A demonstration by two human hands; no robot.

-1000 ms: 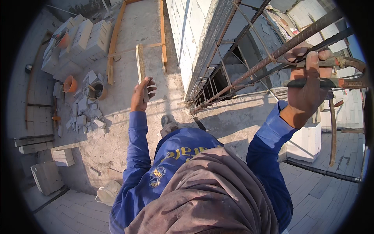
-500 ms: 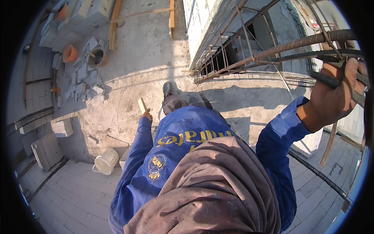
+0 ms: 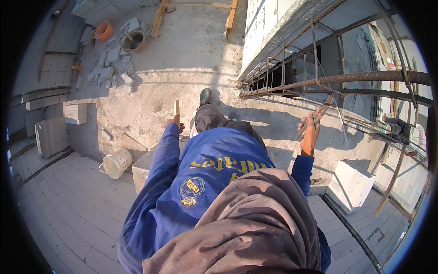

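Note:
My left hand (image 3: 174,123) is closed around a short pale strip of wood (image 3: 176,108), which stands up past the fingers. My right hand (image 3: 310,132) grips a pair of pincers (image 3: 322,111) by the handles, its rusty jaws pointing up and away to the right. Above and beyond those jaws runs a rusty rebar cage (image 3: 356,78), apart from the tool. Both blue-sleeved arms are held low on either side of my body.
Broken block pieces (image 3: 109,68) lie at the far left beside a mortar bucket (image 3: 133,42) and an orange bucket (image 3: 103,30). A white bucket (image 3: 116,163) lies tipped near my left arm. A white block (image 3: 350,186) stands at right. Wooden planks (image 3: 230,20) lie at the far side.
My right hand has come down and inward from the rebar at the right, bringing the pincers with it. The left hand still holds the wood strip, now more upright. The view has shifted.

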